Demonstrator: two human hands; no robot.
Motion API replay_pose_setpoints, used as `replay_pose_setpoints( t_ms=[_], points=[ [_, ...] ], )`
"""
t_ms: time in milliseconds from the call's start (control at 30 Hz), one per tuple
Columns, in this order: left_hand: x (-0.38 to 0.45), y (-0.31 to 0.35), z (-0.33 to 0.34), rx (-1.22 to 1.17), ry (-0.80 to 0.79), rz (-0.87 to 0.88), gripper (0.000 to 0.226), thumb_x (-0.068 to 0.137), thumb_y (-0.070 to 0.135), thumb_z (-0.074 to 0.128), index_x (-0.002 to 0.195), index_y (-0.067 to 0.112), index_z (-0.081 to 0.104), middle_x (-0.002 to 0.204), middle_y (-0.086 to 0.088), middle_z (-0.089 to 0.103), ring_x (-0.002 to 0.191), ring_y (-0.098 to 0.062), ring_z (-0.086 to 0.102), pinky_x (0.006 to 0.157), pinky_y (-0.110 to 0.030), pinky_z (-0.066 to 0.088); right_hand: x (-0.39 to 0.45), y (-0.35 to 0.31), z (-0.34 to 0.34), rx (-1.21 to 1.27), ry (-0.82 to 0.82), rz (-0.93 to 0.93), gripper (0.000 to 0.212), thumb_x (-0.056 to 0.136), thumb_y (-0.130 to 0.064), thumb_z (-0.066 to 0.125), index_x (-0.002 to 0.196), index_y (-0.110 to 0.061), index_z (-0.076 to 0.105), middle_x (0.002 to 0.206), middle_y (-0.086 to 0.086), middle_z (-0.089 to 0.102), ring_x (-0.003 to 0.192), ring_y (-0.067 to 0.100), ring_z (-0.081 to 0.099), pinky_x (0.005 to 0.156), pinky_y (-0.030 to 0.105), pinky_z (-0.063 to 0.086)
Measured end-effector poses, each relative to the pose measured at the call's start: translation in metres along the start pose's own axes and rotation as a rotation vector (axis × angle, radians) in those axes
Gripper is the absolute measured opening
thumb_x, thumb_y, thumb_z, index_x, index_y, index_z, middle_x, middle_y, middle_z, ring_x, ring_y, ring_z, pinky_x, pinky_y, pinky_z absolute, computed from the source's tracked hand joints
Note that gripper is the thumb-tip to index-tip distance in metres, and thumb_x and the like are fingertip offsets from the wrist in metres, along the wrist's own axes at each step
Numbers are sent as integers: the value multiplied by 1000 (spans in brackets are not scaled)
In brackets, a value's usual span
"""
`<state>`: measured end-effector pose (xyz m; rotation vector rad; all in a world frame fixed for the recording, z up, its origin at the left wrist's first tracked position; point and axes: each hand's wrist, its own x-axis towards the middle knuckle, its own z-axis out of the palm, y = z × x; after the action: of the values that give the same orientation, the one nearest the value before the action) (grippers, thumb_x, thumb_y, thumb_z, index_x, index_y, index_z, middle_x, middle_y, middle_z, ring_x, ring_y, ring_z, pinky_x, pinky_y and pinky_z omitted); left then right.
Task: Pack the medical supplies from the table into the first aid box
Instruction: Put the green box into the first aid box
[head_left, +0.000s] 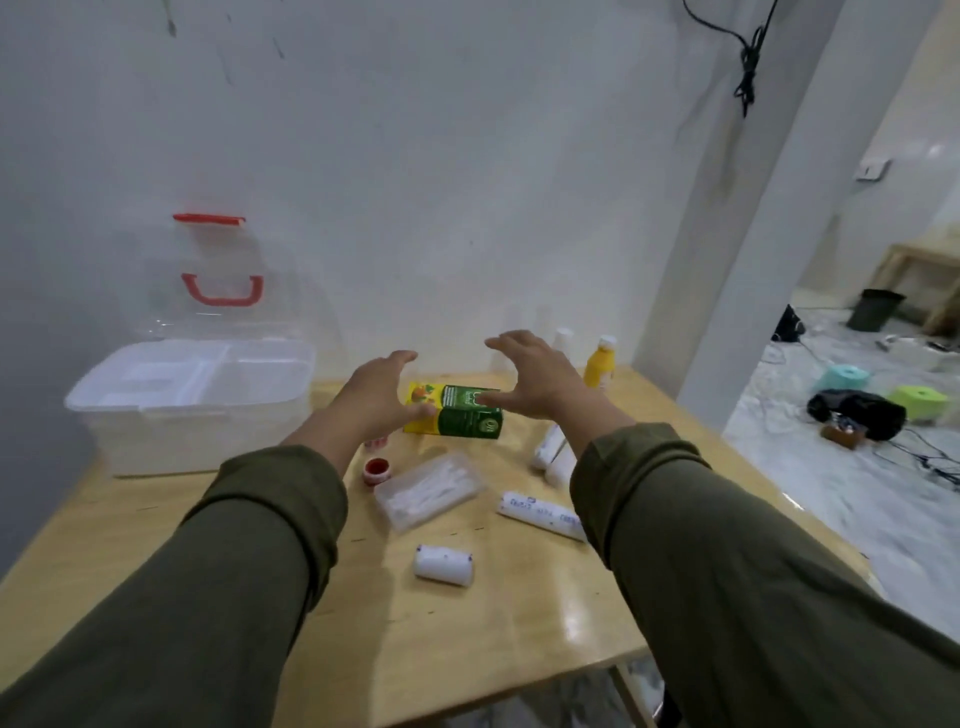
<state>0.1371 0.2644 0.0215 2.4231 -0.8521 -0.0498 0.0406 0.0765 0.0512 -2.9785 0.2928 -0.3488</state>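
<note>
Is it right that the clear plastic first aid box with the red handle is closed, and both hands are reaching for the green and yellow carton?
Not quite. The head view shows the clear plastic first aid box with the red handle open, its lid standing up against the wall. The rest holds: the left hand and right hand are both reaching for the green and yellow carton.

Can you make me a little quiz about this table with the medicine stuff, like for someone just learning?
1. True or false: the first aid box has its lid up.
2. Which is nearer the left hand and right hand: A) the green and yellow carton, B) the short bandage roll?
3. What colour is the bottle behind the right hand?

Key: 1 true. 2 A; both hands are open, one at each end of the carton. 3 yellow.
</note>
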Motion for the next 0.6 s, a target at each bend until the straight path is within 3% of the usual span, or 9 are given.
replay_pose_setpoints(
  t_ms=[267,600],
  points=[
    [40,-10,22,100,-159,-39,88,77,37,74,148,23,23,150,-9,36,135,-30,36,105,-39,34,26,26,36,118,-223,20,86,73,-50,73,144,-21,35,146,3,43,133,23,40,108,38,34],
    [54,-22,34,69,-197,-117,82,83,32,69,149,25,19,146,-12,40,129,-31,42,101,-36,34,38,31,53,396,-230,55,90,69,-32,82,145,-25,33,138,8,53,123,24,51,98,31,39]
  ],
)
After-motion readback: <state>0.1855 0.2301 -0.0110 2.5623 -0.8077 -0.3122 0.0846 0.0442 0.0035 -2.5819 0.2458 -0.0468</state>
